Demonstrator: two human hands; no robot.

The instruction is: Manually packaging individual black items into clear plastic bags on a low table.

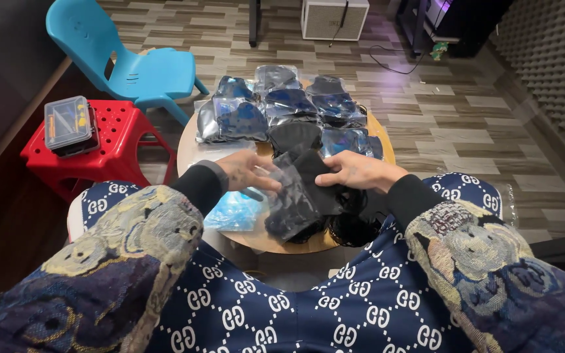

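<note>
My left hand (pixel 246 171) and my right hand (pixel 356 171) meet over a small round wooden table (pixel 188 151). Both hold a clear plastic bag with a black face mask (pixel 302 189) going into or out of it; the left grips the bag's edge, the right grips the mask's upper part. Under my hands lies a pile of loose black masks (pixel 348 225). Beyond them, several bagged black masks (pixel 282 104) are laid out in rows on the table's far half. A loose black mask (pixel 293 136) lies just ahead of my hands.
Clear blue-tinted empty bags (pixel 233 212) lie at the table's near left. A red plastic stool (pixel 116 140) with a small parts box (pixel 70 124) stands to the left, a blue plastic chair (pixel 132 65) behind it. A white speaker box (pixel 333 18) sits on the floor ahead.
</note>
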